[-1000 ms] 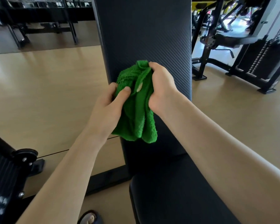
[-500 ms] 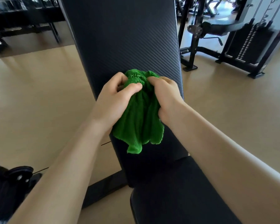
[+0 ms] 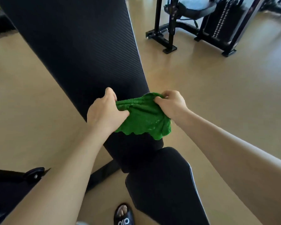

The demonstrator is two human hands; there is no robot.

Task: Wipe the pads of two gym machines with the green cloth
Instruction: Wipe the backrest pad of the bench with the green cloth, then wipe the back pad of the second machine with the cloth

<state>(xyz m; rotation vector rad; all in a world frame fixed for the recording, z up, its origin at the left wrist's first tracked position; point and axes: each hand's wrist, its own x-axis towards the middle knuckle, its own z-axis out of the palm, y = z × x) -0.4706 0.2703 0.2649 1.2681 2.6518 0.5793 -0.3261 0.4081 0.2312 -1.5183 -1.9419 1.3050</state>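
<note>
Smooth tan floor (image 3: 217, 88) spreads all around, catching soft daylight. Beyond the hands, up to the right, stands a black-framed weight machine (image 3: 169, 30) with a weight stack (image 3: 221, 18).

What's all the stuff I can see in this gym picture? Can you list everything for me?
green cloth: one, green, stretched between both hands above the lower end of the back pad
back pad: one, black with a ribbed texture, long, running up and left from the centre
seat pad: one, black, at bottom centre, just below the back pad
weight machine: one, black frame with a weight stack, top right on the floor
floor: tan, all round the bench
dark equipment: black, partly seen, bottom left
sandal: one, black, on a foot at the bottom edge
left hand: grips the cloth's left end
right hand: pinches the cloth's right end
</note>
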